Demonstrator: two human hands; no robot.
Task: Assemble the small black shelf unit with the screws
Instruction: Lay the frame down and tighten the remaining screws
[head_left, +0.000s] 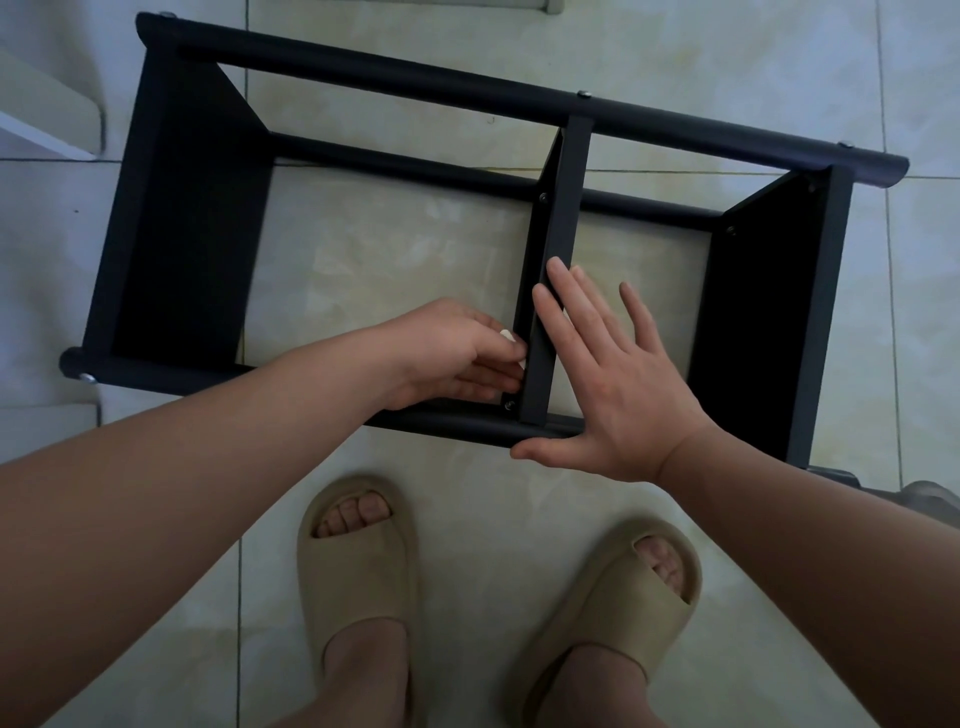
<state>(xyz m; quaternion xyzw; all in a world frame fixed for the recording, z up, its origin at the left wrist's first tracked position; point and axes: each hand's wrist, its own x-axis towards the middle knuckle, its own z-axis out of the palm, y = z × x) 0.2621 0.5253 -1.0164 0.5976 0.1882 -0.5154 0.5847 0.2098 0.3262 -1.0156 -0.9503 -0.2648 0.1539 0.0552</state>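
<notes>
Shelf (192, 218) lies on its side on the tiled floor (467, 499), just ahead of your slippers (358, 582). Your right hand (623, 384) lies flat against the edge of the middle panel (563, 208), fingers straight and spread wide, thumb along the near tube (457, 423). Your left hand (447, 353) is curled at the panel's other face, pinching a small white piece (506, 335); what it is cannot be told. A screw (509, 405) sits in the panel just below those fingers.
</notes>
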